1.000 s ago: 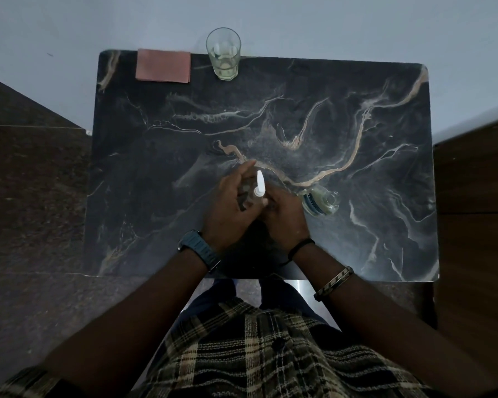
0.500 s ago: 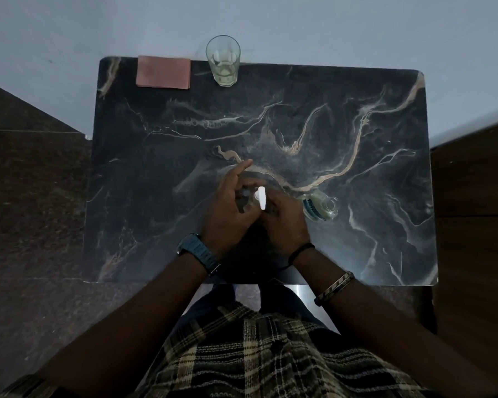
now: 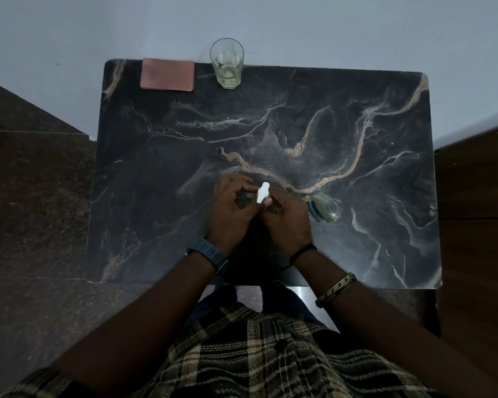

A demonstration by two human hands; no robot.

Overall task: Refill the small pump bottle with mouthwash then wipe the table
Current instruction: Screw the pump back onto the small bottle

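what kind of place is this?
Probably a room at home, though that is not certain: a small dark marble-look table pushed against a plain wall, on a speckled stone floor. A glass and a folded pink cloth sit at its far edge.

The table (image 3: pixel 357 254) was black marble with tan and white veins. A pink cloth (image 3: pixel 167 74) lay on it, and a clear glass (image 3: pixel 227 64) held pale yellowish liquid. The pump top (image 3: pixel 262 192) was white; the shirt (image 3: pixel 270 354) was dark plaid with cream lines.
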